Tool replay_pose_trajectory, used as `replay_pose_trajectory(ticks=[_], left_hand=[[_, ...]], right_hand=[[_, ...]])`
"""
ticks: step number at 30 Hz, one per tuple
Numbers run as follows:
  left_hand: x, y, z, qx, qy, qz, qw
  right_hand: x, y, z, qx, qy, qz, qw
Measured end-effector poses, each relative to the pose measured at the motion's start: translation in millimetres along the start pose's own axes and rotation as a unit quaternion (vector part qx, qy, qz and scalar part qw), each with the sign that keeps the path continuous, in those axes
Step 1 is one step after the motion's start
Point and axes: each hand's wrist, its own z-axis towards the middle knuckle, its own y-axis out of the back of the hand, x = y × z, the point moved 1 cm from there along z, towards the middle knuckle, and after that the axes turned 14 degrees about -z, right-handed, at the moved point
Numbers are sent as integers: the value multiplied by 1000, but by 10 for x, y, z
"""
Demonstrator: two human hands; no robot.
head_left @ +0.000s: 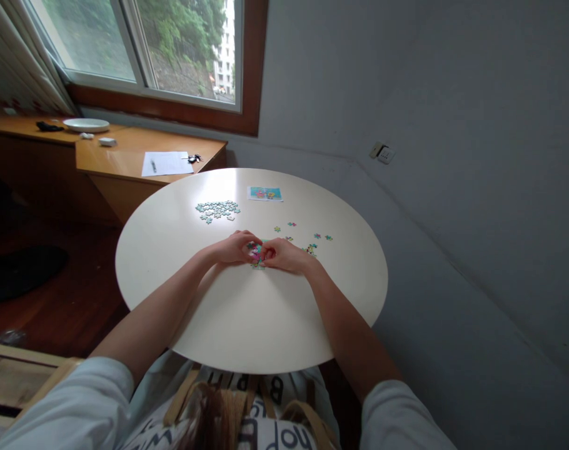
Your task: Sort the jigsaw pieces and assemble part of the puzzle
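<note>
On the round white table [247,325], a small joined patch of colourful jigsaw puzzle [256,253] lies between my two hands. My left hand [237,247] curls around its left side, thumb and fingertips closed on the edge pieces. From the other side my right hand [284,255] bends inward, its fingers closed in a pinch on the patch; its fingertips are partly hidden. Beside my right hand sits a small heap of loose puzzle pieces [311,250]. A few single pieces [277,229] are scattered beyond the hands.
Farther back lies a spread of pale blue-green pieces [219,210], with a picture card [264,194] to its right. A wooden desk [120,150] by the window holds a sheet of paper [165,164], keys [194,159] and a white plate [86,125]. The wall rises at right.
</note>
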Motion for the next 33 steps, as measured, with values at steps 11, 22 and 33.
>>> replay_pose_trajectory(ticks=[11,22,33], left_hand=[[-89,-11,-31,-6,19,-5,1000],[-186,-51,-54,-33,47,-10,998],[-199,-131,-36,-40,55,44,997]], right_hand=[[-113,96,2,-199,-41,84,975],[-215,91,17,-235,-69,3,969],[-348,171,6,-304,-132,-49,942]])
